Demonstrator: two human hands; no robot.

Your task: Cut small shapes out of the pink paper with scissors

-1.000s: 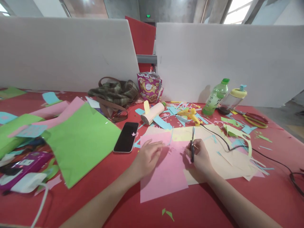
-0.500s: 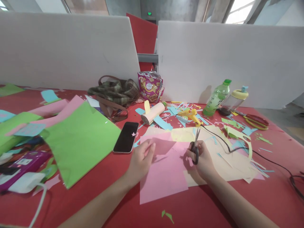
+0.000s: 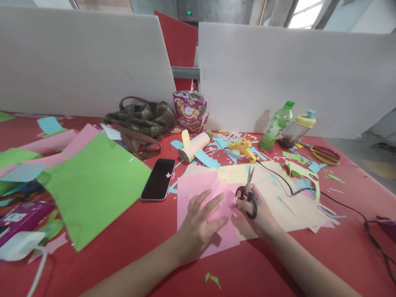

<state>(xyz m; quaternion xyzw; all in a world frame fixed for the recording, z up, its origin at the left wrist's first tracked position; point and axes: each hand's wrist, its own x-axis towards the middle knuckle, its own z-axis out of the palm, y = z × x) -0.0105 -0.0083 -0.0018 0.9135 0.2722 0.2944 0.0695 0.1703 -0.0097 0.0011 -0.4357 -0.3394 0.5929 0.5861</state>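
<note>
My left hand (image 3: 202, 227) is spread, palm down with fingers apart, over a pink paper sheet (image 3: 192, 185); whether it presses on the sheet I cannot tell. In my right hand (image 3: 261, 212) is a pair of scissors (image 3: 249, 181) with black handles, its blades slightly apart and pointing away from me. A small pink scrap (image 3: 231, 205) shows by the right fingertips; its shape is unclear. Under the pink sheet lies a cream sheet (image 3: 269, 218). Left of it is a black phone (image 3: 156, 183) with a small pink paper star (image 3: 168, 175) on its screen.
Behind the sheets lie a cardboard tube (image 3: 198, 145) with paper flaps and a yellow glue gun (image 3: 243, 148) with its cord. A green bottle (image 3: 276, 128), a jar (image 3: 298, 131) and red-and-yellow-handled tool (image 3: 326, 154) are right. Large green paper (image 3: 99, 185) lies left.
My left hand has let go of the raised pink paper and moved right and nearer me, its fingers spreading over the sheet. The scissors have turned in my right hand. The view has shifted slightly.
</note>
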